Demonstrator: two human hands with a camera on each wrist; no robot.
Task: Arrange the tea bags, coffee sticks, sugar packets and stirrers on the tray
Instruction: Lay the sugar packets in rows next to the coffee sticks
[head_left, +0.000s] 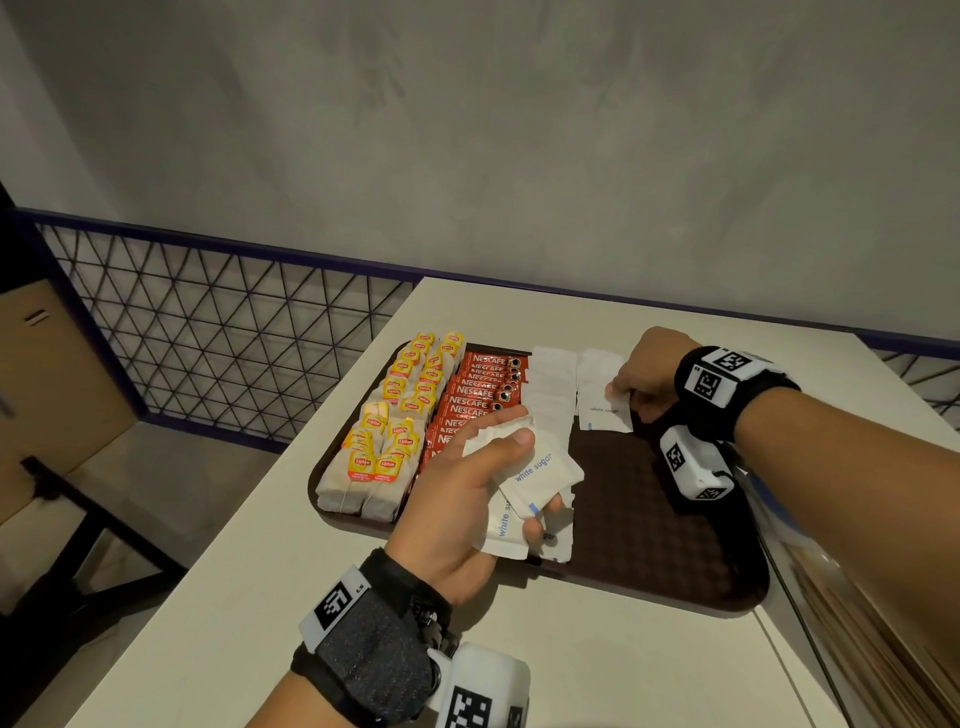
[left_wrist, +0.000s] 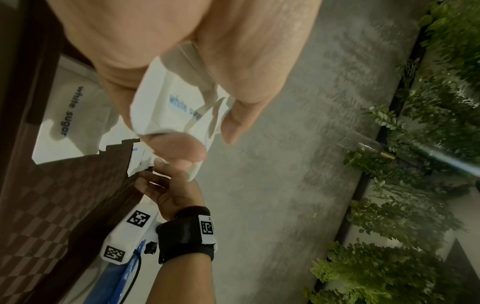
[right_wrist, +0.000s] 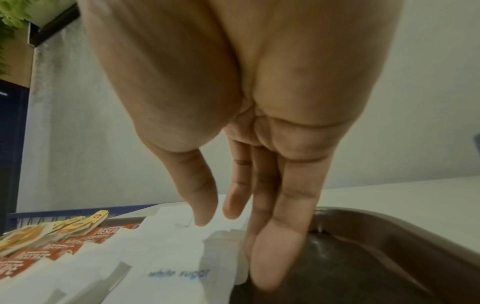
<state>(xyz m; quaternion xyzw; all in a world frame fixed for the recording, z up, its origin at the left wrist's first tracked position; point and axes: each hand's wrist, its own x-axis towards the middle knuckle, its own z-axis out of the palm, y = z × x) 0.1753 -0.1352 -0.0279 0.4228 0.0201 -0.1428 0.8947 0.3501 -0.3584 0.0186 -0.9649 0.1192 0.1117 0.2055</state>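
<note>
A dark brown tray (head_left: 649, 525) sits on the white counter (head_left: 291, 613), reaching close to the counter's right edge. Along the tray's left side stand two rows of yellow-tagged tea bags (head_left: 395, 415); just beside them runs a row of red coffee sticks (head_left: 475, 395), and next come white sugar packets (head_left: 550, 384) laid in overlapping columns toward the tray's far edge. The right half of the tray floor is bare.

The left hand (head_left: 467, 499) hovers over the tray's near edge, its grip holding a small fan of sugar packets (head_left: 540, 478) (the words "white sugar" read plainly on the top one), thumb on top and fingers curled beneath. The right hand (head_left: 649, 374) is at the far right column of packets, fingers nearly straight and pointing down, its grip narrow and holding nothing; fingertips (right_wrist: 272, 267) touch the edge of the nearest packet (head_left: 605, 415) there. No stirrers can be made out on the tray.
</note>
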